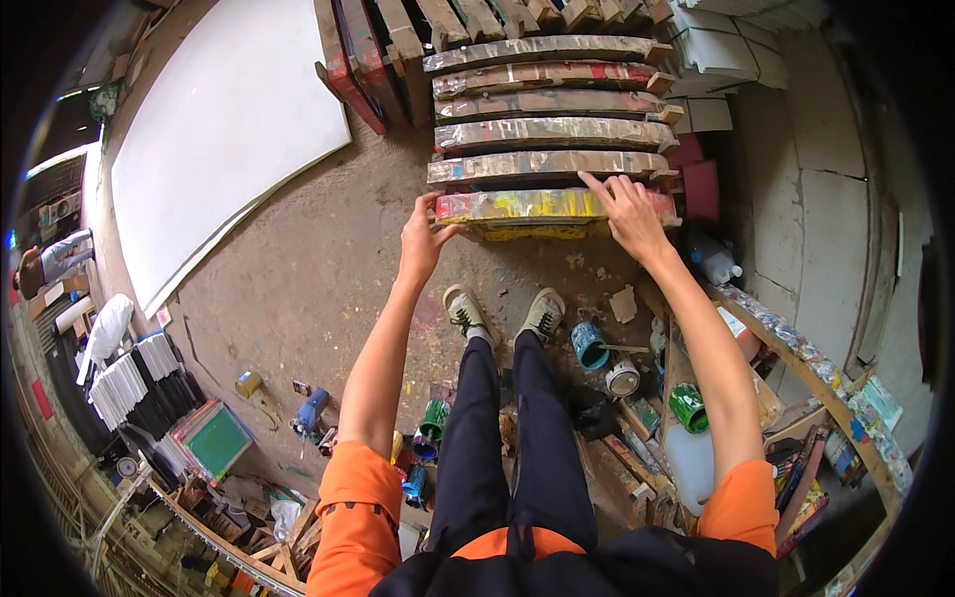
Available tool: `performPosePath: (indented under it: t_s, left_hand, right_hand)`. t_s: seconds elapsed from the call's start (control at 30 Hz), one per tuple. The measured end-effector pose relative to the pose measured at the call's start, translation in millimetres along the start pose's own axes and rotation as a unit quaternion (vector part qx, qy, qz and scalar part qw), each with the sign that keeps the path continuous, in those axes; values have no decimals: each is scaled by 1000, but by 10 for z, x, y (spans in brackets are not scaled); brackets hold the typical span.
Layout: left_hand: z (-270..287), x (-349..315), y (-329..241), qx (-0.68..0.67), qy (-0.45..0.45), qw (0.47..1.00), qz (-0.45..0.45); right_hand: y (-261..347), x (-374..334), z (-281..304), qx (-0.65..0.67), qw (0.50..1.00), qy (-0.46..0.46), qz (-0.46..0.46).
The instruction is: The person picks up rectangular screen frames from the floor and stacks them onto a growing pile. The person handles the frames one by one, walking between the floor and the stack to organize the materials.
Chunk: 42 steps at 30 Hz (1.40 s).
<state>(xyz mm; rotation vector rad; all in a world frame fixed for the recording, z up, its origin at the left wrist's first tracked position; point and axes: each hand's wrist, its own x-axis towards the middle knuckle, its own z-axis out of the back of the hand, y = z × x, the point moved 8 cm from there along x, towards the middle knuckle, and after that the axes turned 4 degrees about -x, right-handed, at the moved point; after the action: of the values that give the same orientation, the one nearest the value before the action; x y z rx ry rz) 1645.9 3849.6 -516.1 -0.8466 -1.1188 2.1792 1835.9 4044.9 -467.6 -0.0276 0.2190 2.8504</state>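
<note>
And here, at the centre of the view, a yellow-smeared wooden frame (527, 206) is being held by both hands, one toward each end, so that its length is presumably kept level and shared between them. At its left end, the corner is gripped by the left hand (423, 242): the fingers are curled round the end, and the thumb is set apart below them, on the near side. Toward the right end, the right hand (638, 221) is laid over the upper edge, its fingers fanned, one stretched out leftward; whether the edge is pinched by its thumb cannot be told.

Just above, the row of wooden frames (552, 131) is ranked edge-up with narrow gaps between, an arrangement by which room is likely saved and each piece can be reached. The shoes (543, 314) are planted apart below the hands, probably for balance. At lower right, a blue paint can (589, 345) is left off to one side, while at upper left a large white sheet (229, 139) is spread flat, well apart from the work.
</note>
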Motion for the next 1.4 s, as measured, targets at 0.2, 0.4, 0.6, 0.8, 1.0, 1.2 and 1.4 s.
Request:
performPosePath:
  t_s: [0.2,0.4,0.6,0.8,1.0,1.2,1.4]
  left_hand:
    - [-52,-74,-17,-32,-45,998,8]
    - [226,-259,-312,101,-101,988,-62]
    - [1194,-726,-504,60,-234,969,-54]
    - [2345,-1770,319,-98,-439,891,58]
    - [3000,-3400,1727,-100,-482,834,248]
    - [4030,-5037,2806,-106,-549,729,395]
    - [4949,-5815,3132,-137,-648,620,420]
  right_hand:
    - [-9,-110,38,47,996,-76,-13]
    - [154,-174,233,44,995,-67,-60]
    - [323,-45,705,38,989,-84,-119]
    - [801,-298,423,169,947,-50,-270]
    - [2254,-801,-95,116,955,199,-188]
    - [3874,78,-384,170,951,257,-32]
    - [5318,2117,-511,190,946,248,80]
